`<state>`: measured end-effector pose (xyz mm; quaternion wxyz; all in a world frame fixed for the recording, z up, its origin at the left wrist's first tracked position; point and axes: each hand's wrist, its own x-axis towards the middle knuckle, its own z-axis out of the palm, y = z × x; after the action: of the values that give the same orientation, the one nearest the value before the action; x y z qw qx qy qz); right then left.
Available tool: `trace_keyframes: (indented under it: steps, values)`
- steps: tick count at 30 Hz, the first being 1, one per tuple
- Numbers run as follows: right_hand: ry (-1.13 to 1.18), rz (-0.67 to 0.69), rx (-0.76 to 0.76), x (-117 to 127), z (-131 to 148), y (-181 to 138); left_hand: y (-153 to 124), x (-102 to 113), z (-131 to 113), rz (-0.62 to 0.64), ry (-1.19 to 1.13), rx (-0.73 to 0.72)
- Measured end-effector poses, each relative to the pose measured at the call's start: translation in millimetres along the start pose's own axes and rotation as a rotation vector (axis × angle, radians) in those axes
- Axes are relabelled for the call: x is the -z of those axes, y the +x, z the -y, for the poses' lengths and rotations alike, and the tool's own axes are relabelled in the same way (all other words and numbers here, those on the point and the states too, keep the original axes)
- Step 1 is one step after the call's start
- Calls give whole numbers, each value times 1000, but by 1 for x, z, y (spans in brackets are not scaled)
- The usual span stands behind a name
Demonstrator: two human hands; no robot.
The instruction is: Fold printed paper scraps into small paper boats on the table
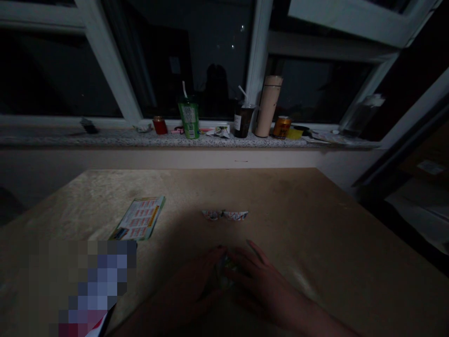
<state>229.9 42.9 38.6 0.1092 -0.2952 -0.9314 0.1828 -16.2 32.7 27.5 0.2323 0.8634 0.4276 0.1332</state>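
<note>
Both my hands rest on a wooden table (315, 220) in dim light, close together near its front edge. My left hand (194, 285) and my right hand (261, 278) press on a small folded piece of printed paper (227, 272) that shows between their fingers. The fingers of both hands curl onto that paper. A little farther out on the table lies a finished folded paper shape (225, 215), long and thin with pointed ends. To the left of it lies a printed leaflet (138, 218), flat on the wood.
A stone windowsill (105, 137) runs behind the table, under dark windows. On it stand a green cup with a straw (189, 119), a dark cup with a straw (242, 120), a tall beige flask (268, 106), a red jar (159, 125) and an orange can (281, 127).
</note>
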Motion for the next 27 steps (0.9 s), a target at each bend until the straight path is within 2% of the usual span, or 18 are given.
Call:
trace_keyframes:
  steps: [6,17,27]
  values:
    - [-28,5,-5,-3,-1,-2,-3,-4,4,-10,75,-39]
    - [-31,32,-18,-4,-2,-1,12,-9,3,-66,95,-18]
    - [-16,22,-9,-8,-2,-1,14,-11,0,-81,123,-3]
